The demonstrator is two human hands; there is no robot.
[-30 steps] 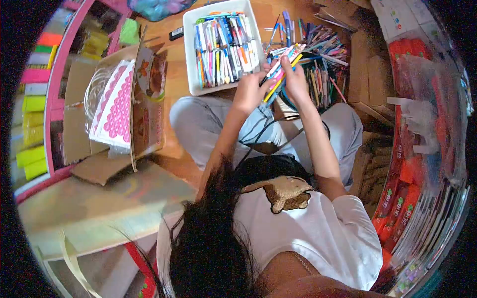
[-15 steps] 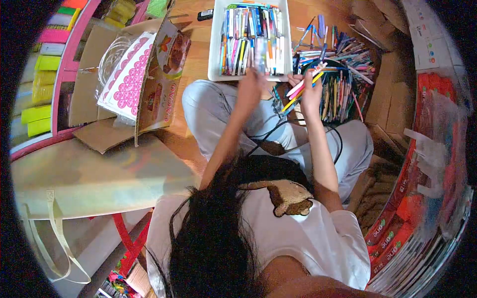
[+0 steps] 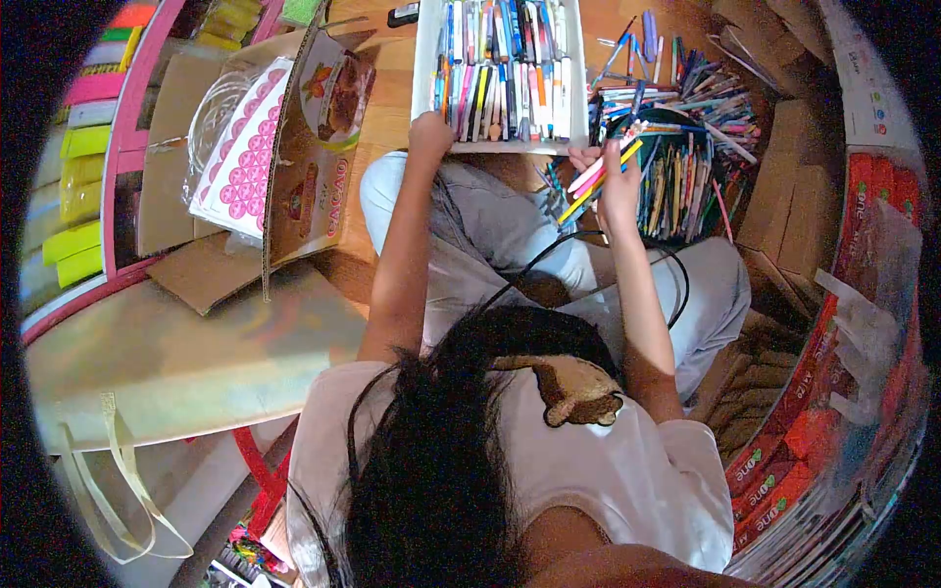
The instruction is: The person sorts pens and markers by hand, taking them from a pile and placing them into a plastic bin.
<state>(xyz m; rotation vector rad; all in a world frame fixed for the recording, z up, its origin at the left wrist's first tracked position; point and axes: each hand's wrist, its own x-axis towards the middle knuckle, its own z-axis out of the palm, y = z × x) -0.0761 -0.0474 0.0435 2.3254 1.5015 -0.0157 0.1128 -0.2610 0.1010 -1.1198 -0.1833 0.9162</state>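
My left hand (image 3: 431,137) is closed on the near left corner of a white tray (image 3: 520,148). Two rows of pens and markers (image 3: 505,93) lie side by side inside the tray. In my right hand (image 3: 618,186) is a small bunch of pens (image 3: 592,179), pink, yellow and white among them, held slanted beside the tray's near right corner. Just beyond that hand stands a dark round container (image 3: 676,186) packed with pens and pencils, and a loose heap of pens (image 3: 720,103) spreads behind it.
An open cardboard box (image 3: 304,196) with a pink-patterned white item stands at the left. Brown cardboard (image 3: 784,211) and red-wrapped packs (image 3: 784,441) line the right. A black cable (image 3: 676,284) crosses my lap. A black object (image 3: 403,17) lies left of the tray.
My left hand has moved left from the tray's near middle edge to its corner. The tray sits slightly turned and shifted. My right hand still holds the pens.
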